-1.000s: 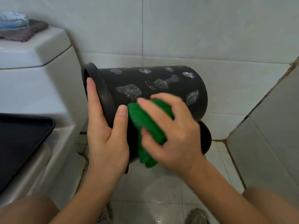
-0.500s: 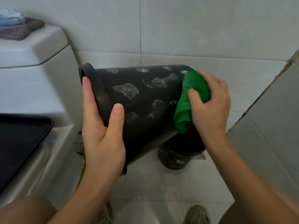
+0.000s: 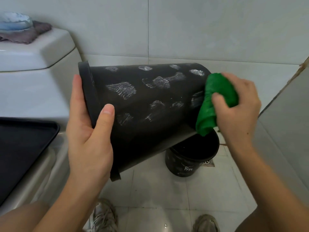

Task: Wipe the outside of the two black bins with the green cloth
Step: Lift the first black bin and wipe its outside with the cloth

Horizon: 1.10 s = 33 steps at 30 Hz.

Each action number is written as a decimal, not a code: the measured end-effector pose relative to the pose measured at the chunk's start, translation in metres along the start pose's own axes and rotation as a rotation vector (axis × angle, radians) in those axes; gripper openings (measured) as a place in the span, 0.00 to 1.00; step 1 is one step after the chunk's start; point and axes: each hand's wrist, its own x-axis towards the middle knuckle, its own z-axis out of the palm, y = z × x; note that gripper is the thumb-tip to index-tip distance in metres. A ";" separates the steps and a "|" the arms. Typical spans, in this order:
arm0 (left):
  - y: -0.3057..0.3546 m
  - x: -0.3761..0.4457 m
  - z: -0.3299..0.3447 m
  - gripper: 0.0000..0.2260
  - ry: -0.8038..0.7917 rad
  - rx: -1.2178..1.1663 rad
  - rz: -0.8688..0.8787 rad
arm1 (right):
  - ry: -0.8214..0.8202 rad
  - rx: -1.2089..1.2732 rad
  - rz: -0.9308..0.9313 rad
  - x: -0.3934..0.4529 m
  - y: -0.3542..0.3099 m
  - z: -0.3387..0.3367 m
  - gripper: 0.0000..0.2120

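The left hand (image 3: 88, 139) grips the rim of the tilted black bin (image 3: 147, 111); the right hand (image 3: 237, 106) clutches the green cloth (image 3: 215, 101) against its base. The second black bin (image 3: 189, 164), on the floor, bears white markings too blurred to read.

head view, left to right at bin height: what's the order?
Black tray → left hand gripping the rim → held black bin on its side → green cloth → right hand gripping the cloth.

Walls: you face pale tiles (image 3: 192, 27) at 12 o'clock.
Floor: white tiles (image 3: 158, 190), drain (image 3: 208, 162) at 4 o'clock.
Toilet: your 9 o'clock, white cistern (image 3: 33, 67).
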 end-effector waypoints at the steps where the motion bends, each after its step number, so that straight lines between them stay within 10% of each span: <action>1: 0.000 0.001 -0.002 0.26 -0.002 -0.012 0.001 | 0.045 0.014 0.076 0.002 0.003 -0.001 0.22; 7: -0.001 0.001 -0.002 0.25 -0.001 -0.083 -0.019 | -0.207 -0.034 -0.298 -0.027 -0.015 0.001 0.22; 13: 0.003 -0.002 -0.003 0.26 0.008 -0.047 -0.011 | 0.068 0.023 0.122 0.003 0.006 -0.005 0.23; 18: 0.003 0.000 -0.001 0.28 0.017 -0.019 -0.027 | -0.211 -0.043 -0.385 -0.037 -0.015 0.000 0.22; 23: 0.005 -0.003 0.000 0.31 -0.013 0.013 -0.036 | 0.041 0.006 0.076 -0.001 0.007 0.002 0.22; 30: 0.004 -0.009 0.003 0.31 -0.026 0.020 -0.085 | -0.250 0.015 -0.363 -0.050 -0.021 0.012 0.22; 33: 0.007 -0.010 -0.002 0.31 -0.019 0.047 -0.076 | -0.098 0.041 -0.119 -0.020 -0.002 0.006 0.21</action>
